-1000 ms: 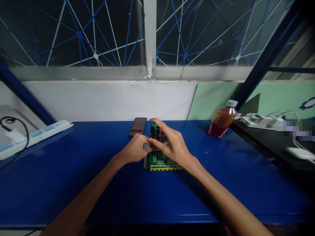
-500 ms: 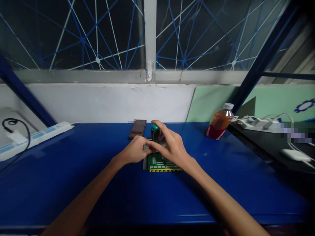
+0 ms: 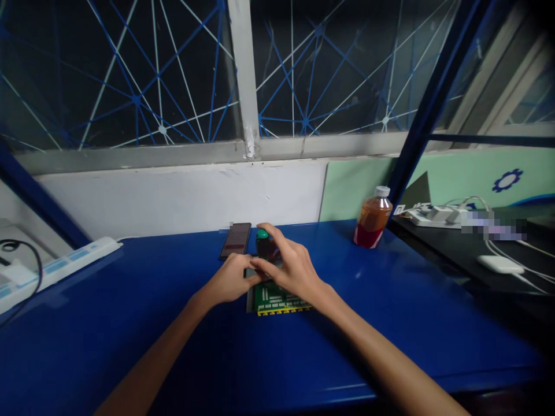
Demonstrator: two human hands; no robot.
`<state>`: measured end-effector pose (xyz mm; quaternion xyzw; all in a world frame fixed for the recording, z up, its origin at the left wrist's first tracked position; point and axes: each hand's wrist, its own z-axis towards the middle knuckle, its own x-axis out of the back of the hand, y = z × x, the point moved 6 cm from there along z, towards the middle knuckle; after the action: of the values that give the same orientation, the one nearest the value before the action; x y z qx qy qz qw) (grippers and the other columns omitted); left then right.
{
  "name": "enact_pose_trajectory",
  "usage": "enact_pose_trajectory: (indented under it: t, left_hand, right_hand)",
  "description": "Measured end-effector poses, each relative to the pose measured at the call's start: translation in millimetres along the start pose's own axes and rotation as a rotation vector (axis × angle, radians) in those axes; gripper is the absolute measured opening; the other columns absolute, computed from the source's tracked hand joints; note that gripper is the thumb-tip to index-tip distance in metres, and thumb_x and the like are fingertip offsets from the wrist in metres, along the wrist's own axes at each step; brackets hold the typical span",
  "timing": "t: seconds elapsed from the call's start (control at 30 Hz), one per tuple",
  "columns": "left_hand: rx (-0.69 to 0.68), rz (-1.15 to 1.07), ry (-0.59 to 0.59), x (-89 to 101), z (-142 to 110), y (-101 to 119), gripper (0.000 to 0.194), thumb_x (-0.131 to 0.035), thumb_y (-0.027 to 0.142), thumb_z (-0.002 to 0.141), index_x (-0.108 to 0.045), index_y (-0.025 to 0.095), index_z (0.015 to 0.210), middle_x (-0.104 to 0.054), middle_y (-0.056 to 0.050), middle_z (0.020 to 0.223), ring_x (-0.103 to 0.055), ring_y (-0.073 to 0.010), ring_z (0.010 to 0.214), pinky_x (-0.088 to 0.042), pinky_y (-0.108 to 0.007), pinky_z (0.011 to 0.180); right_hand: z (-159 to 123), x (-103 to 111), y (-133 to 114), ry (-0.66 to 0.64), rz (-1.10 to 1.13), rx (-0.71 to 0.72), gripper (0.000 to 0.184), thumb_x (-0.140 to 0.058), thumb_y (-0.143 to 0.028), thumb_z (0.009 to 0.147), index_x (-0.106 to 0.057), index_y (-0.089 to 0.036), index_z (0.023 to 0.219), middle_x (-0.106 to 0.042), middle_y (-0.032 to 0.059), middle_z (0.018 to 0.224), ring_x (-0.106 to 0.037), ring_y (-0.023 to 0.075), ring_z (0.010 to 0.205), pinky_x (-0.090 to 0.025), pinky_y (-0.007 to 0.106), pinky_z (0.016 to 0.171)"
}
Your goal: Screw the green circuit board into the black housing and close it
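A screwdriver with a green-and-black handle (image 3: 262, 244) stands upright, green end on top, above a green circuit board (image 3: 277, 297). My right hand (image 3: 297, 268) is closed around the handle, its index finger reaching over the top. Close against it, my left hand (image 3: 232, 279) has its fingers pinched together at the board's far left part; whatever they hold is hidden. The board has a yellow strip along its near edge and white parts in a row. Both hands cover its far side, and the screwdriver's tip is out of sight.
A dark phone (image 3: 236, 240) lies behind my left hand on the blue table (image 3: 130, 329). To the right stands a bottle of amber drink (image 3: 373, 218). A white power strip (image 3: 78, 261) is at the left; chargers and cables (image 3: 446, 215) lie on a black surface at the right.
The camera view has turned slightly to the right, so everything appears shifted left and a little lower. Both hands keep nearly the same pose at the screwdriver and board.
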<state>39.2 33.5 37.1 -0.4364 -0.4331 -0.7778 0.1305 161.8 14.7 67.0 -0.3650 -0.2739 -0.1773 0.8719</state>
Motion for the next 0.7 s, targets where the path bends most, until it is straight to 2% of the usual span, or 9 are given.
enact_pose_trajectory:
  t: [0.1, 0.2, 0.33, 0.4, 0.43, 0.5, 0.6, 0.7]
  left_hand:
    - [-0.046, -0.019, 0.006, 4.3, 0, 1, 0.018, -0.059, 0.028, 0.082, -0.074, 0.018, 0.083, -0.072, -0.006, 0.086, -0.063, -0.0189, 0.083, -0.045, -0.029, 0.077]
    - [-0.031, -0.030, 0.037, 11.0, -1, -2, 0.021, -0.062, 0.033, 0.082, -0.074, 0.020, 0.093, -0.072, -0.007, 0.093, -0.063, -0.0194, 0.087, -0.046, -0.031, 0.082]
    - [0.000, 0.001, 0.094, 18.1, 0, -7, 0.023, -0.058, 0.035, 0.084, -0.074, 0.021, 0.091, -0.072, -0.006, 0.094, -0.063, -0.0189, 0.089, -0.045, -0.030, 0.084]
    - [0.018, 0.035, 0.121, 20.1, 0, -11, 0.025, -0.054, 0.034, 0.086, -0.075, 0.020, 0.088, -0.073, -0.006, 0.093, -0.064, -0.0186, 0.087, -0.045, -0.029, 0.082]
    - [0.036, 0.066, 0.135, 21.0, 1, -14, 0.026, -0.053, 0.034, 0.086, -0.075, 0.020, 0.087, -0.073, -0.006, 0.092, -0.064, -0.0185, 0.085, -0.045, -0.028, 0.080]
    - [0.086, 0.144, 0.166, 23.3, 0, -21, 0.028, -0.051, 0.035, 0.086, -0.074, 0.019, 0.085, -0.073, -0.006, 0.086, -0.064, -0.0179, 0.077, -0.045, -0.027, 0.073]
    - [0.156, 0.228, 0.192, 26.0, -1, -33, 0.033, -0.050, 0.039, 0.085, -0.073, 0.018, 0.073, -0.069, -0.004, 0.063, -0.059, -0.0157, 0.059, -0.039, -0.026, 0.060]
    - [0.193, 0.241, 0.189, 25.0, -2, -43, 0.037, -0.050, 0.041, 0.083, -0.071, 0.018, 0.064, -0.062, -0.002, 0.050, -0.052, -0.0135, 0.049, -0.032, -0.025, 0.052]
  right_hand:
    - [2, 4, 7, 0.031, 0.133, -0.035, 0.061, -0.054, -0.036, 0.084, -0.031, -0.026, 0.139, -0.061, 0.0018, 0.083, -0.059, 0.0176, 0.068, -0.049, 0.033, 0.064]
    - [5, 18, 20, 0.150, 0.234, -0.095, 0.064, -0.057, -0.038, 0.082, -0.031, -0.025, 0.139, -0.061, 0.0006, 0.081, -0.059, 0.0158, 0.065, -0.049, 0.031, 0.060]
    - [8, 45, 49, 0.267, 0.189, -0.178, 0.063, -0.057, -0.041, 0.081, -0.035, -0.022, 0.137, -0.060, -0.0015, 0.070, -0.057, 0.0150, 0.059, -0.048, 0.033, 0.060]
    - [6, 61, 70, 0.306, 0.078, -0.232, 0.062, -0.054, -0.041, 0.082, -0.036, -0.019, 0.136, -0.061, -0.0008, 0.068, -0.057, 0.0156, 0.059, -0.048, 0.033, 0.060]
    - [5, 66, 82, 0.274, -0.009, -0.275, 0.061, -0.053, -0.041, 0.082, -0.037, -0.017, 0.136, -0.062, 0.0004, 0.070, -0.058, 0.0159, 0.059, -0.047, 0.033, 0.061]
    - [0, 72, 109, 0.117, -0.247, -0.396, 0.058, -0.048, -0.043, 0.084, -0.038, -0.019, 0.136, -0.065, 0.0018, 0.074, -0.061, 0.0162, 0.064, -0.047, 0.031, 0.063]
    - [-13, 79, 145, 0.020, -0.360, -0.481, 0.055, -0.056, -0.042, 0.075, -0.055, -0.014, 0.123, -0.068, 0.0070, 0.078, -0.063, 0.0212, 0.071, -0.045, 0.031, 0.062]
    - [-26, 74, 169, -0.096, -0.458, -0.548, 0.050, -0.062, -0.039, 0.069, -0.063, -0.016, 0.113, -0.070, 0.0097, 0.081, -0.065, 0.0252, 0.075, -0.043, 0.031, 0.059]
